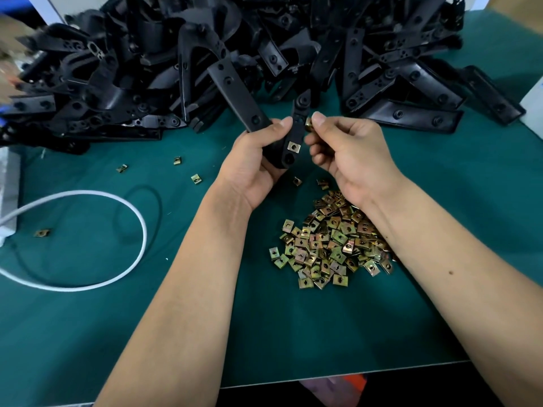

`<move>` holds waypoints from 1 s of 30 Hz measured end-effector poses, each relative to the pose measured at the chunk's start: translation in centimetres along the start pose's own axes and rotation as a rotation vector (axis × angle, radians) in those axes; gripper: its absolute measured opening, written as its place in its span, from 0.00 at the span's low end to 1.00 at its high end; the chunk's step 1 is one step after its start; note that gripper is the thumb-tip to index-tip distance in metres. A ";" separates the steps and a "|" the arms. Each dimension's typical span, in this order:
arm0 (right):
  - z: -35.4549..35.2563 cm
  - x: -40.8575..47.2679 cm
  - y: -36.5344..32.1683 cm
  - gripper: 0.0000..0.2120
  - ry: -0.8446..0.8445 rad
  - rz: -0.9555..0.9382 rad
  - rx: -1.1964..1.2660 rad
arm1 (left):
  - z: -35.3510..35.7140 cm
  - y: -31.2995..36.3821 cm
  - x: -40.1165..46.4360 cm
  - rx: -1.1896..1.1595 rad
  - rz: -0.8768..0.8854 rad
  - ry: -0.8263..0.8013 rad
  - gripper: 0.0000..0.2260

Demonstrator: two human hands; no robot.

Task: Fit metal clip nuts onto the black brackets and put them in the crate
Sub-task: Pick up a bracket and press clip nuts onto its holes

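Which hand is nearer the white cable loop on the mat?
Left. The left hand, holding a bracket, is just right of the cable; the right hand, pinching a clip nut, is farther right.

A green table mat [88, 333] covered the work surface. A white cable [138, 218] lay looped on it at 9 o'clock, running to a white power strip [8, 195] at the frame's left edge. A thin black cord [160, 207] curved beside the loop.
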State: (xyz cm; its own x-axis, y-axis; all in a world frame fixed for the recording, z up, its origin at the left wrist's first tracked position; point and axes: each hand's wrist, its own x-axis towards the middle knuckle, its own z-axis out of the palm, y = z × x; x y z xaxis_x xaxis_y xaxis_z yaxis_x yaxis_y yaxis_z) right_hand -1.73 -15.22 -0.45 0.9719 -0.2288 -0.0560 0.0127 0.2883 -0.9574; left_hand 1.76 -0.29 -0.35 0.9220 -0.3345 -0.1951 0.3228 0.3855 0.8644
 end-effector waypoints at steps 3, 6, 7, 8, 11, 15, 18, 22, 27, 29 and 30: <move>0.2 -0.1 0.0 0.09 -0.002 0.021 0.030 | 0.0 -0.1 0.1 -0.005 -0.004 -0.002 0.06; 0.2 -0.1 0.0 0.09 0.000 0.030 0.047 | 0.0 0.0 0.1 -0.016 -0.006 -0.005 0.04; 0.2 -0.1 0.0 0.08 0.001 0.033 0.043 | 0.0 -0.1 0.1 -0.019 -0.005 -0.008 0.04; 0.2 -0.1 0.0 0.08 0.001 0.035 0.038 | 0.0 -0.1 0.1 -0.023 -0.005 -0.010 0.03; 0.2 -0.1 0.0 0.08 -0.004 0.034 0.039 | 0.1 -0.1 0.1 -0.032 -0.010 -0.007 0.07; 0.2 -0.2 -0.1 0.08 -0.003 0.013 0.029 | -0.2 -0.1 0.1 -0.026 -0.014 -0.014 0.04; 0.2 -0.2 -0.2 0.09 0.008 0.010 0.039 | -0.2 -0.1 0.0 -0.027 -0.039 -0.036 0.02; 0.4 -0.3 -0.1 0.11 -0.028 0.013 0.020 | -0.1 -0.1 -0.1 -0.084 -0.066 -0.053 0.10; 0.3 -0.2 0.1 0.12 -0.011 -0.013 -0.020 | 0.2 0.1 -0.2 0.003 -0.045 -0.040 0.05; 0.3 -0.3 0.2 0.14 -0.018 -0.034 -0.064 | 0.3 0.1 -0.2 0.030 -0.043 -0.054 0.06; 0.3 -0.3 0.3 0.15 -0.030 -0.041 -0.073 | 0.4 0.2 -0.4 0.031 -0.049 -0.067 0.05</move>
State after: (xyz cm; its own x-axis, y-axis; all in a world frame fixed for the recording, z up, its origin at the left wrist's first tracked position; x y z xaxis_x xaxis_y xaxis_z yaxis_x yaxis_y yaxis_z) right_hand -1.95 -14.79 -0.60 0.9775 -0.2110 -0.0087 0.0366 0.2100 -0.9770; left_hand 1.41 -0.43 0.04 0.8883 -0.4099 -0.2072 0.3597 0.3403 0.8688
